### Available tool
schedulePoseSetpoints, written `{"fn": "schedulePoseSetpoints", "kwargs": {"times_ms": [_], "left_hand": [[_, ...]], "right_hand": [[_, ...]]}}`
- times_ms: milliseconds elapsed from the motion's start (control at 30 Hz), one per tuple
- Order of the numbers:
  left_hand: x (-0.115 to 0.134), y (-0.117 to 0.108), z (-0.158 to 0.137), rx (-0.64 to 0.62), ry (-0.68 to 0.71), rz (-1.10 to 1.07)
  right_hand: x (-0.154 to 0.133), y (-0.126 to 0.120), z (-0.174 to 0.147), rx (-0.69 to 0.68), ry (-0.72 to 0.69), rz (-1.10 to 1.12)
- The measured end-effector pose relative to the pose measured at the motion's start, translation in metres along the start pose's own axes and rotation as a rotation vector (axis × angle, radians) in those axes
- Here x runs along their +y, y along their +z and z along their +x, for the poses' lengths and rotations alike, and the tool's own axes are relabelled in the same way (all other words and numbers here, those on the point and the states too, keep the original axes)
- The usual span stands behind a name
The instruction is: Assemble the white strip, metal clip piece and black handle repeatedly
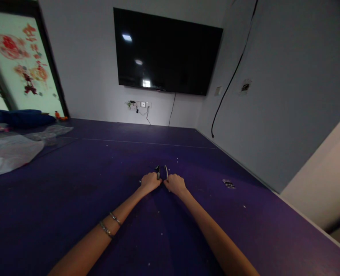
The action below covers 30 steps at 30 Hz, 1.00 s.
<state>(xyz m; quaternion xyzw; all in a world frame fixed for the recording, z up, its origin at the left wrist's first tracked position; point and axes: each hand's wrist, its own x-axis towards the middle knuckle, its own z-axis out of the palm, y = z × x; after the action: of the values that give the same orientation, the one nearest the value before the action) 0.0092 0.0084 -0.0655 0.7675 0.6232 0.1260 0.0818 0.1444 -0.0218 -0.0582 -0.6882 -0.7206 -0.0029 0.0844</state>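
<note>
My left hand and my right hand are close together over the purple surface, both arms stretched forward. Fingers of the left are closed on a small dark piece with a shiny edge. A thin pale strip with a dark edge stands up from the closed fingers of the right. Whether the two pieces join into one thing cannot be made out, and their kind is too small to tell. Two bracelets circle the left forearm.
A small clear packet with dark pieces lies to the right on the purple surface, among scattered white specks. Clear plastic sheeting and a dark blue cloth lie at the left. A black cable hangs along the right wall.
</note>
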Motion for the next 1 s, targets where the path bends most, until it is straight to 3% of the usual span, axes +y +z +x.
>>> {"fn": "schedulePoseSetpoints", "kwargs": {"times_ms": [133,267,467,600,733,867,1000], "left_hand": [[-0.003,0.0,0.002,0.024,-0.023,-0.07],[-0.013,0.001,0.008,0.131,0.001,-0.175],[-0.026,0.009,0.015,0.255,0.014,-0.378],[-0.029,0.01,0.015,0.285,0.017,-0.486],[-0.03,0.009,0.015,0.283,0.034,-0.509],[-0.031,0.009,0.015,0.291,0.044,-0.538],[-0.031,0.009,0.015,0.304,0.049,-0.559]], "right_hand": [[0.008,-0.003,-0.002,0.017,-0.004,0.029],[0.041,-0.012,-0.009,0.074,0.028,0.074],[0.146,-0.021,-0.019,0.325,0.06,0.168],[0.226,-0.015,-0.03,0.371,0.127,0.173],[0.28,-0.009,-0.044,0.392,0.153,0.168],[0.305,-0.004,-0.052,0.37,0.102,0.122],[0.311,-0.003,-0.053,0.306,0.151,0.124]]}}
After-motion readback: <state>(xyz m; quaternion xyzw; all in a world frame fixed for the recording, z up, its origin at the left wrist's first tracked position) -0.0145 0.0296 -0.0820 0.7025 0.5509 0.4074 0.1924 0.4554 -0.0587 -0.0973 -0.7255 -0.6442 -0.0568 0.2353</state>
